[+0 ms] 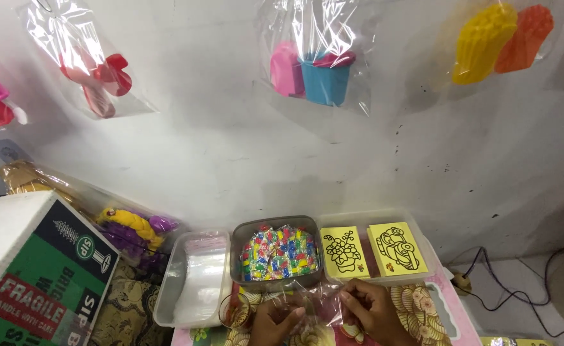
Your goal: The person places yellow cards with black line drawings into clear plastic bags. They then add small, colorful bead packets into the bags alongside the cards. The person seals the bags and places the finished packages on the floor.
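Observation:
My left hand [275,323] and my right hand [373,313] meet at the bottom edge of the view, both pinching a small clear plastic bag [320,300] stretched between them. Just behind the hands stands a dark tub [275,225] filled with small colourful packets [279,252]. To its right a clear tub [359,218] holds two stacks of yellow picture cards, one with a flower [344,251] and one with a car [396,248]. A clear tub [166,301] of empty plastic bags sits to the left of the dark one.
A green and white cardboard box [32,275] fills the lower left. Bagged toys lean behind it [131,230]. More bagged plastic toys hang on the white wall [323,70]. Cables [525,295] trail on the floor at the right. A patterned cloth [423,307] covers the table.

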